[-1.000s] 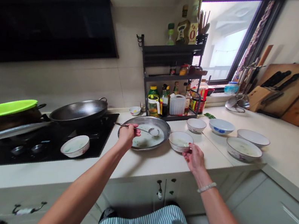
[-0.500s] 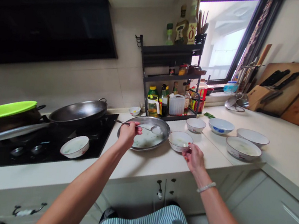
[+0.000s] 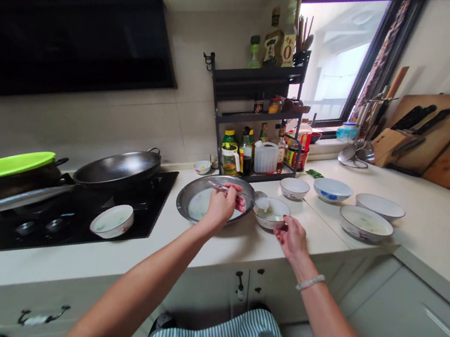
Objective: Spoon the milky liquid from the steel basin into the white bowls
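My left hand (image 3: 223, 203) is closed round the handle of a metal ladle (image 3: 261, 200). The ladle's head, with pale soup in it, is over the left rim of a white bowl (image 3: 263, 219). My right hand (image 3: 292, 236) grips that bowl by its right rim, and some soup shows inside. Below my left hand stands a wide metal basin (image 3: 184, 206) of whitish soup with green bits, partly hidden by the hand and forearm.
Several bowls stand to the right, among them a filled bowl (image 3: 363, 233) and a blue-patterned bowl (image 3: 331, 196). Another filled bowl (image 3: 122, 230) rests on the stove edge, near a wok (image 3: 121, 167). Behind is a black spice rack (image 3: 255, 117); a knife block (image 3: 389, 147) stands back right.
My left hand has moved right with the ladle, whose head has gone from above the basin to the bowl's rim. My right hand and the bowl have stayed put.
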